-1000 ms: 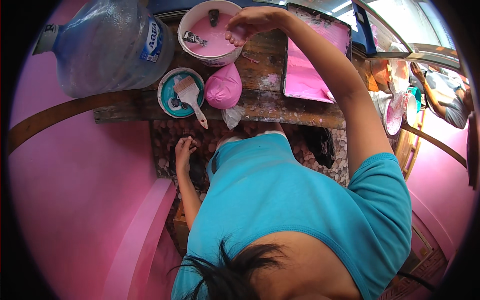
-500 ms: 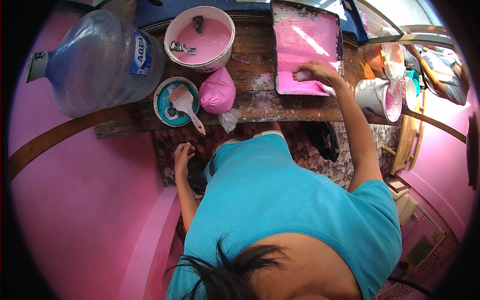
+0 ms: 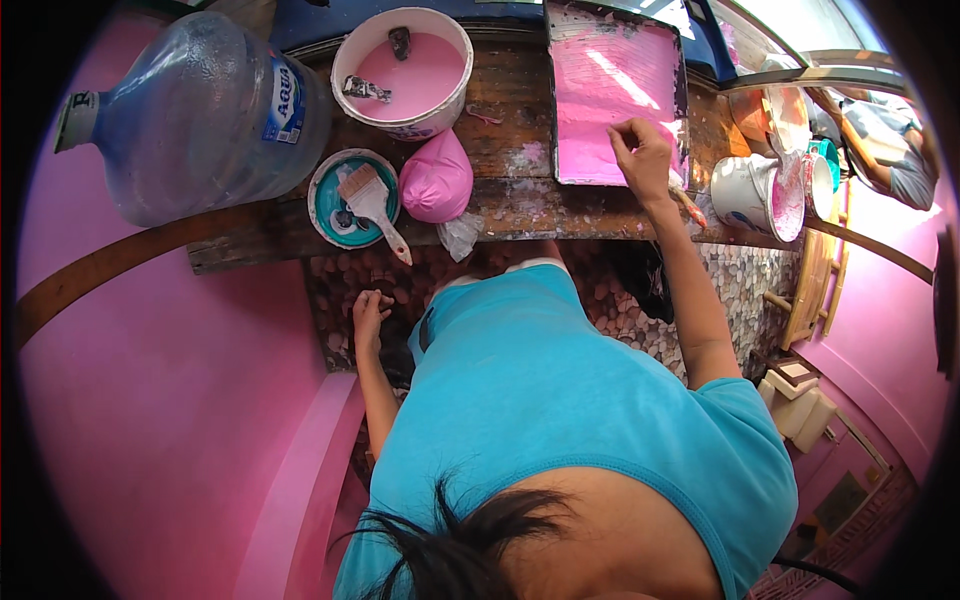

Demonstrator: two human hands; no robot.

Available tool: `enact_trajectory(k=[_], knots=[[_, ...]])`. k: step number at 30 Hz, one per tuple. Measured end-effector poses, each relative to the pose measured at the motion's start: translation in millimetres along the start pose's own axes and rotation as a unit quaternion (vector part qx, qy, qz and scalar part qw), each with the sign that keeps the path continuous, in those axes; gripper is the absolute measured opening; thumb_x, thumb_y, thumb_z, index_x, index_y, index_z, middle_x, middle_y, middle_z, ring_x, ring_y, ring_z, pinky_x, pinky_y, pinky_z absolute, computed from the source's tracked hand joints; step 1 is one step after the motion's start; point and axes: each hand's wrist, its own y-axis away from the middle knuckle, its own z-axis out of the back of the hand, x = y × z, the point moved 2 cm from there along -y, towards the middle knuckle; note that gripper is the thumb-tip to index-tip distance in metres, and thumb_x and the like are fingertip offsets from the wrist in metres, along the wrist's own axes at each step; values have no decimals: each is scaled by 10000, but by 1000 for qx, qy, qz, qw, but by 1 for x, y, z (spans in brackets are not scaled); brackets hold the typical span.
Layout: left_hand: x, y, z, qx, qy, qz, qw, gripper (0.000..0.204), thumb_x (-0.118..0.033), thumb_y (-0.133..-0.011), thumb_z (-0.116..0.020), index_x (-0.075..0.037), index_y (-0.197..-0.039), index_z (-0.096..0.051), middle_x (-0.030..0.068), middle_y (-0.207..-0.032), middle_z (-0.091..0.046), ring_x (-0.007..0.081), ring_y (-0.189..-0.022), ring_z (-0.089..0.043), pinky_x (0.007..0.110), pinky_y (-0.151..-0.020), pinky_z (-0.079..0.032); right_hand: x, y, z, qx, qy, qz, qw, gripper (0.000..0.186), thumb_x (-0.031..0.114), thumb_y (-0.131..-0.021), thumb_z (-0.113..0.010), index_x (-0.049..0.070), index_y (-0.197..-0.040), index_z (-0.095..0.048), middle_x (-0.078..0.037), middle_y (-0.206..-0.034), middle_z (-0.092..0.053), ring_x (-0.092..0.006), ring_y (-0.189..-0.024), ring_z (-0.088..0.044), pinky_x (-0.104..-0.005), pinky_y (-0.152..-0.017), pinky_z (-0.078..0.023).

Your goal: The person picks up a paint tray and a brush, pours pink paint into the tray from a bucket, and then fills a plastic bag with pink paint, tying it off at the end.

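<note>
My right hand (image 3: 643, 158) is over the near part of a black paint tray (image 3: 684, 110) coated with pink paint. Its thumb and forefinger are bent together in a pinch, and anything between them is too small to make out. Beside that wrist, a paint-smeared handle with a reddish end (image 3: 690, 208) sticks out past the tray's near right corner. My left hand (image 3: 371, 312) hangs low by my side, below the bench edge. Its fingers are loosely curled and apart, with nothing visible in them.
On the wooden bench (image 3: 510, 200) stand a white bucket of pink paint (image 3: 425, 80), a pink knotted bag (image 3: 437, 178), a flat brush (image 3: 367, 200) across a teal lid (image 3: 330, 195), and a large water bottle (image 3: 210, 120). A paint-stained white bucket (image 3: 745, 190) lies right; another person's arm (image 3: 860, 145) shows beyond.
My right hand has turned from lying sideways over the tray to pointing upward with fingertips pinched, and the forearm has swung left, uncovering the smeared handle. My left hand has barely moved.
</note>
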Motion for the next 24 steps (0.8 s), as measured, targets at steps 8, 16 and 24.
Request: enact_trajectory(k=[8, 16, 24], knots=[[1, 6, 3, -21, 62, 32, 997, 275, -278, -959, -480, -59, -796, -509, 22, -654, -490, 147, -648, -589, 290, -665, -508, -11, -4, -30, 43, 54, 73, 995, 146, 110, -761, -673, 6, -845, -614, -135, -741, -628, -277, -667, -624, -371, -642, -489], [-21, 27, 1, -29, 122, -53, 991, 320, -285, -971, -439, -18, -1147, -463, 150, -1077, -579, 261, -1014, -602, 364, -865, -503, 185, -35, -57, -37, -220, 192, 956, 109, 45, -773, -670, 25, -855, -602, -57, -721, -578, -165, -606, -578, -263, -558, -464], [-92, 44, -9, 202, 606, -121, 760, 592, -456, -956, -367, -2, -1335, -352, 254, -1430, -287, 336, -1361, -251, 482, -1120, -200, 233, -56, -104, -2, -168, 330, 929, 148, 78, -727, -653, 43, -871, -639, -129, -960, -637, -314, -882, -606, -438, -849, -425]])
